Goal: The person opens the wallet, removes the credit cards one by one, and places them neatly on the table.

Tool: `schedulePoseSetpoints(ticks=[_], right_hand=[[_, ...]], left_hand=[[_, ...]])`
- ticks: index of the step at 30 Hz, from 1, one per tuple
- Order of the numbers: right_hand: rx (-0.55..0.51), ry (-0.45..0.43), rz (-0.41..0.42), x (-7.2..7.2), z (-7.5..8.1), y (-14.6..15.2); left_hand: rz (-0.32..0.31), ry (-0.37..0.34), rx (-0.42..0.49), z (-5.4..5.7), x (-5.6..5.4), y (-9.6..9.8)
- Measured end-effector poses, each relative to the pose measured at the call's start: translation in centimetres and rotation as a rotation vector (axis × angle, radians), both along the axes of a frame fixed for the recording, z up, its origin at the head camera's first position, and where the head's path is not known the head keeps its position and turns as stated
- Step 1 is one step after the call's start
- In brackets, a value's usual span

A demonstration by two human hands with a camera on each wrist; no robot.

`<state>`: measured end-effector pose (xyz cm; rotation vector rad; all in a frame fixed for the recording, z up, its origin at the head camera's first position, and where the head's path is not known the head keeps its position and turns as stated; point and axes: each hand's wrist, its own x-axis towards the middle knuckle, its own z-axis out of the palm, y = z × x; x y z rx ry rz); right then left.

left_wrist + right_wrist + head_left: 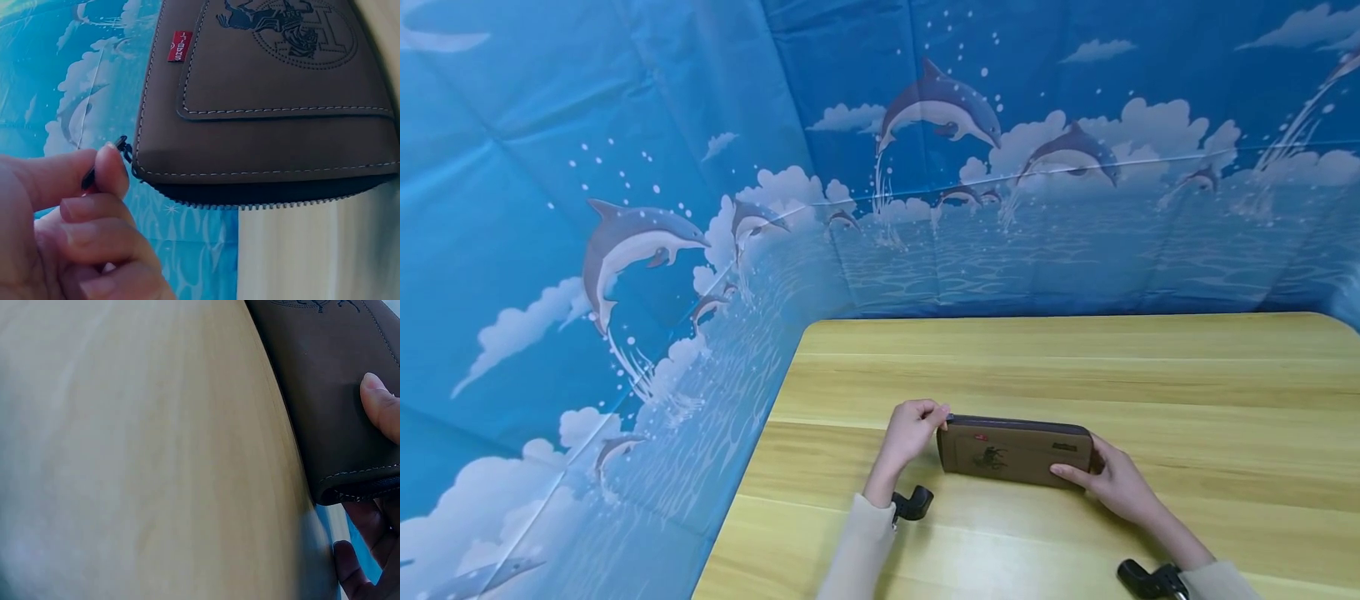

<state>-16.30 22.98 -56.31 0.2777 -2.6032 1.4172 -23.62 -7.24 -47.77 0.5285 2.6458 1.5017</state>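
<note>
A brown long wallet with a zipper stands on its long edge over the table, its stitched front toward me. My left hand is at its upper left corner. Thumb and forefinger pinch the dark zipper pull there, as the left wrist view shows. Metal zipper teeth run along that end of the wallet. My right hand grips the other end, the thumb pressed flat on the front and the other fingers behind. A small red tag and an embossed horse emblem mark the front.
The light wood table extends around the wallet. A blue dolphin-print sheet hangs behind it and on the left. Black wrist devices sit at both cuffs, close above the tabletop.
</note>
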Motion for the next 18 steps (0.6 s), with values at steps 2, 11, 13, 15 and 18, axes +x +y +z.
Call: schedulePoseSetpoints(ticks=[2, 11, 13, 15, 18], right_hand=[[0.001, -0.001, -0.001, 0.0, 0.0, 0.0], [0.016, -0.027, -0.027, 0.0, 0.1, 0.0], [0.017, -0.028, -0.033, 0.0, 0.1, 0.0], [0.018, -0.024, -0.031, 0.0, 0.1, 0.0], [0.014, -0.012, -0.03, 0.0, 0.0, -0.1]], left_hand=[[-0.006, 0.019, -0.048, 0.1, 0.0, 0.1], [-0.042, 0.076, -0.184, 1.4, 0.4, 1.3], [-0.045, 0.085, -0.202, 1.6, 0.4, 1.5], [-0.04, 0.092, -0.215, 1.8, 0.5, 1.8], [-0.04, 0.102, -0.227, 2.0, 0.5, 2.2]])
